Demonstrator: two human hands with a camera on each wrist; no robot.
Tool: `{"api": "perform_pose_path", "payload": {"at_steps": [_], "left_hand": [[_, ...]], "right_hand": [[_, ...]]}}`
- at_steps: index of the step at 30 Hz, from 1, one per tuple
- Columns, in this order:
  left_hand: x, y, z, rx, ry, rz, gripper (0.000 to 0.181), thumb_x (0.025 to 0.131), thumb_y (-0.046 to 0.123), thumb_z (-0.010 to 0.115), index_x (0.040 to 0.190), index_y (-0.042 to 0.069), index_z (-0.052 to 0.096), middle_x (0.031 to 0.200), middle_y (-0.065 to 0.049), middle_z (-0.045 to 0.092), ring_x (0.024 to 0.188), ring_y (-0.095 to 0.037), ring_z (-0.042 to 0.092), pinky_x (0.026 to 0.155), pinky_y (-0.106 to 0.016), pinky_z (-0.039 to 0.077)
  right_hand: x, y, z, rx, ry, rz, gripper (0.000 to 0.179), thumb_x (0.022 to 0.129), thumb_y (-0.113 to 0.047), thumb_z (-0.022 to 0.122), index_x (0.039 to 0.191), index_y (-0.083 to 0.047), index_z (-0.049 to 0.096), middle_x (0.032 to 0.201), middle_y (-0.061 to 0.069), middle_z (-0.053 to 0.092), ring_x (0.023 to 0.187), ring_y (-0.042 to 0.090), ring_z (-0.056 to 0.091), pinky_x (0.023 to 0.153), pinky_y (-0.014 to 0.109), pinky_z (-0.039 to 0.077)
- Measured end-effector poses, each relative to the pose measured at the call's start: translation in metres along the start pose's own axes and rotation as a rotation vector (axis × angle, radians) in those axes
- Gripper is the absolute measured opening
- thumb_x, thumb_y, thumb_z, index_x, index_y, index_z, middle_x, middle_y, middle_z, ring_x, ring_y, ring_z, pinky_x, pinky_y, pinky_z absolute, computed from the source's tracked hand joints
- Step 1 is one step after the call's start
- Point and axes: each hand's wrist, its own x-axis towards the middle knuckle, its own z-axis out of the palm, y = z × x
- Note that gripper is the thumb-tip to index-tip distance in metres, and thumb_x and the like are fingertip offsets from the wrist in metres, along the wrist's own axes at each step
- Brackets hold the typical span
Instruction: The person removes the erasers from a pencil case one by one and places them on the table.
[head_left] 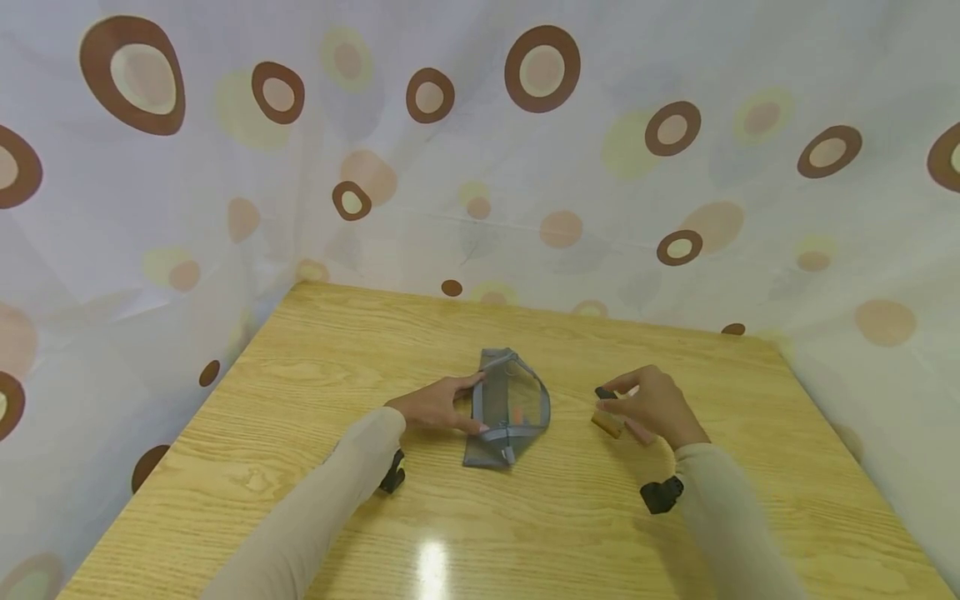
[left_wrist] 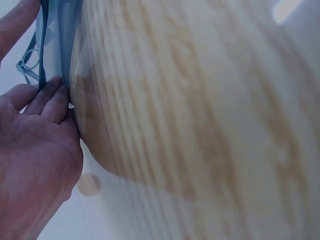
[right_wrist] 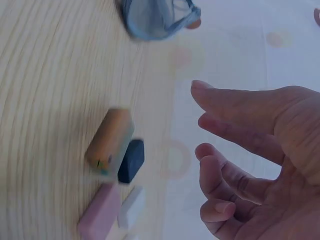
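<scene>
A grey mesh zip pouch (head_left: 491, 404) lies on the table with its mouth spread toward the right. My left hand (head_left: 435, 406) grips its left edge, thumb and fingers apart along the rim. Something orange shows faintly through the mesh. In the left wrist view, curled fingers (left_wrist: 52, 102) meet the pouch's edge. My right hand (head_left: 651, 404) hovers over several small eraser-like blocks, holding nothing. The right wrist view shows an orange-brown block (right_wrist: 111, 137), a black one (right_wrist: 132, 161), a pink one (right_wrist: 100, 212) and a white one (right_wrist: 131, 206), all beneath the spread fingers.
The wood-grain table (head_left: 315, 358) fills the lower part of the head view. A pale curtain (head_left: 465, 167) with brown rings and dots surrounds its back and sides. A dark wrist camera (head_left: 662, 495) is strapped on each sleeve.
</scene>
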Motion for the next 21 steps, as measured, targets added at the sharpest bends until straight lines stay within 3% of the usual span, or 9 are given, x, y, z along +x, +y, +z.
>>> {"api": "perform_pose_path", "payload": {"at_steps": [4,12,15,19,21], "left_hand": [[0.001,-0.001,0.000,-0.010,-0.006,0.011,0.098,0.092,0.024,0.078,0.162,0.005,0.013,0.167,-0.017,0.014,0.153,-0.032,0.018,0.124,-0.044,0.020],[0.004,-0.006,-0.001,0.015,0.001,0.006,0.099,0.090,0.026,0.079,0.163,0.007,0.014,0.167,-0.015,0.015,0.153,-0.030,0.018,0.124,-0.043,0.019],[0.005,-0.007,-0.001,0.010,0.002,-0.005,0.100,0.089,0.027,0.080,0.163,0.007,0.015,0.167,-0.015,0.015,0.153,-0.030,0.018,0.124,-0.043,0.019],[0.004,-0.005,-0.001,0.006,0.007,-0.009,0.100,0.089,0.027,0.080,0.163,0.007,0.015,0.167,-0.016,0.015,0.153,-0.031,0.019,0.124,-0.045,0.020],[0.004,-0.004,-0.001,0.011,0.007,-0.014,0.100,0.089,0.028,0.080,0.163,0.008,0.015,0.167,-0.016,0.015,0.153,-0.031,0.018,0.124,-0.046,0.019]], "right_hand": [[0.010,-0.015,0.008,0.034,-0.011,-0.025,0.039,0.090,-0.027,0.079,0.117,0.002,0.074,0.119,0.025,0.069,0.102,0.046,0.065,0.094,0.063,0.051],[0.026,-0.039,0.029,0.054,-0.065,-0.045,0.034,0.090,-0.022,0.079,0.116,0.000,0.075,0.119,0.025,0.067,0.080,0.027,0.066,0.083,0.056,0.057],[0.030,-0.044,0.038,0.061,-0.094,-0.058,0.033,0.090,-0.021,0.079,0.115,-0.001,0.076,0.119,0.024,0.067,0.087,0.032,0.067,0.084,0.057,0.057],[0.035,-0.050,0.048,0.087,-0.126,-0.069,0.032,0.089,-0.018,0.080,0.114,0.001,0.076,0.122,0.022,0.069,0.115,0.045,0.061,0.095,0.062,0.051],[0.037,-0.053,0.053,0.109,-0.136,-0.069,0.032,0.088,-0.016,0.081,0.113,0.001,0.076,0.123,0.022,0.069,0.121,0.046,0.058,0.098,0.062,0.050]]}}
